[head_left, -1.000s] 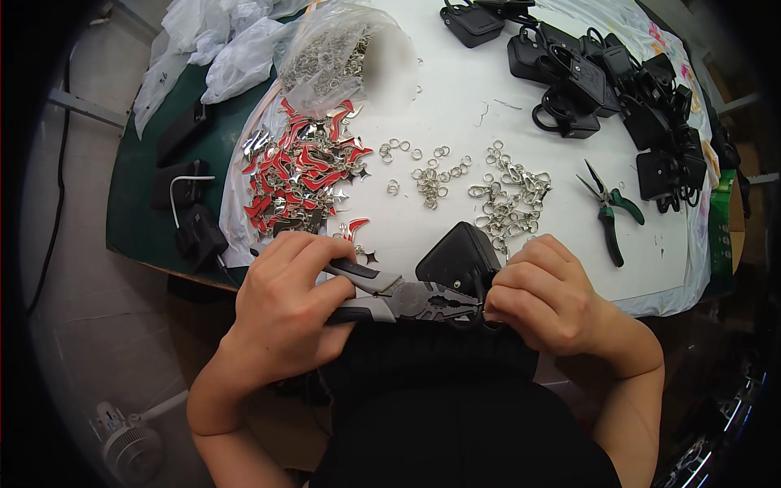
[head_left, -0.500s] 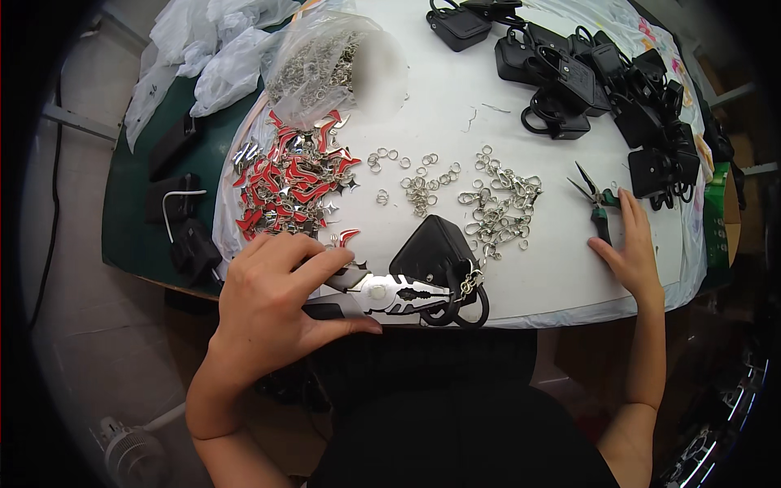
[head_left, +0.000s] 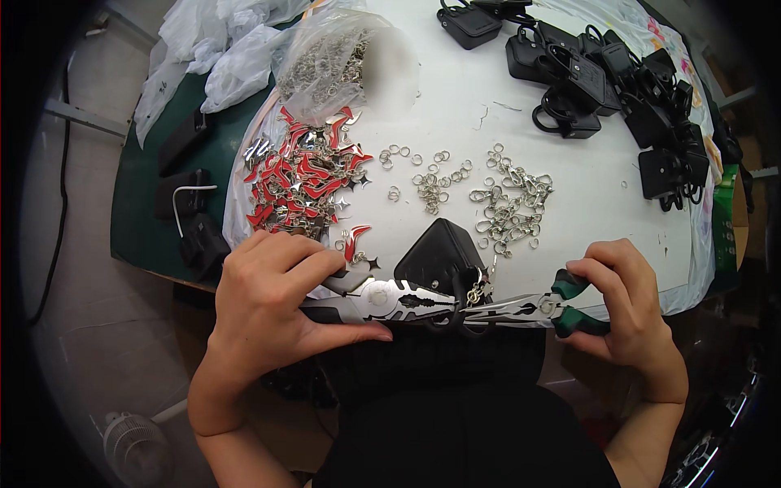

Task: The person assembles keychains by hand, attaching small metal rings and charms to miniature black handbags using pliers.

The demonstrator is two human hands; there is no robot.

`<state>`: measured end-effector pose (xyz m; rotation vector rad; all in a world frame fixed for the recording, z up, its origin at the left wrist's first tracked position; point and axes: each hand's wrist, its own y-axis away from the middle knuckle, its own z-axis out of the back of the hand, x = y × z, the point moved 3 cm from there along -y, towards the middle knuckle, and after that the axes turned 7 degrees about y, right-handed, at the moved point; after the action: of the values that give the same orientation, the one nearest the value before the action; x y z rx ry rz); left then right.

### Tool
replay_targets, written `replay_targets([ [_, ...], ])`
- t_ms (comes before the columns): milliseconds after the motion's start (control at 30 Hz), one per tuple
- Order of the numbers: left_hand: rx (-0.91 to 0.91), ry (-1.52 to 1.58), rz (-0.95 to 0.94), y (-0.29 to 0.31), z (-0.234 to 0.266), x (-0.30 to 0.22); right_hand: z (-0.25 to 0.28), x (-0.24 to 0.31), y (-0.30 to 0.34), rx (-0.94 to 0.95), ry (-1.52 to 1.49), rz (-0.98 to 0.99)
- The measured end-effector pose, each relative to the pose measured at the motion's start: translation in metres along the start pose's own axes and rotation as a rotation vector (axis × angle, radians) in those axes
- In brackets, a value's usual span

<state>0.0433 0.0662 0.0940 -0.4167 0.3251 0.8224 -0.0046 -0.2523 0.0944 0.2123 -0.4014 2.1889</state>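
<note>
My left hand [head_left: 272, 309] is closed round the grey handles of combination pliers [head_left: 381, 299], whose jaws reach a small black box-shaped bag [head_left: 435, 254] at the table's near edge. From the right, my right hand [head_left: 630, 305] grips the green and black handles of needle-nose pliers [head_left: 547, 307]. Both tool tips meet by the bag's black loop handle and a short metal chain [head_left: 476, 291]; whether either tip pinches a ring is too small to tell. One red and silver charm [head_left: 355, 242] lies close to my left fingers, with a dark star piece beside it.
Red and silver charms [head_left: 297, 183] are heaped at left, below a clear bag of metal parts [head_left: 325, 73]. Loose rings [head_left: 429, 193] and lobster clasps [head_left: 517, 203] lie mid-table. More black bags [head_left: 582, 81] are piled at far right. A green box [head_left: 730, 211] stands beyond the right edge.
My right hand has picked the needle-nose pliers up off the table and brought them left and nearer, to the bag's chain. The left hand keeps its grip on the combination pliers.
</note>
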Motion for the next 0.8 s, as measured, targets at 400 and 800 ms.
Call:
replay_targets([
  [400,-0.099,-0.098,-0.060,0.012,0.005,0.001,-0.005,0.012,-0.005,0.080,-0.043,0.007],
  [800,-0.244,-0.134,-0.144,0.017,-0.002,0.003,-0.015,0.014,0.007,0.136,-0.294,-0.140],
])
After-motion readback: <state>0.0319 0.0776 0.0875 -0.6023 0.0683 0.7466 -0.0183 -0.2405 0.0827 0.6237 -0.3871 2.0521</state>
